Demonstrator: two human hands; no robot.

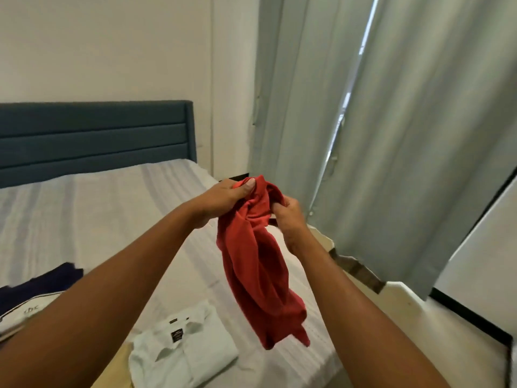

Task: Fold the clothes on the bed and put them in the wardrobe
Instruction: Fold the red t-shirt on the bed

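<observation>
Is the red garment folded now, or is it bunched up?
Bunched up: the red garment hangs twisted, gripped at its top by the left hand and the right hand.

Lower left, the white cloth garment with dark piping [29, 309] shows small dark letters, something like "cbc". The black woven collar label [176, 336] on the folded white cotton shirt [195, 357] carries pale print, too blurred to read.
</observation>
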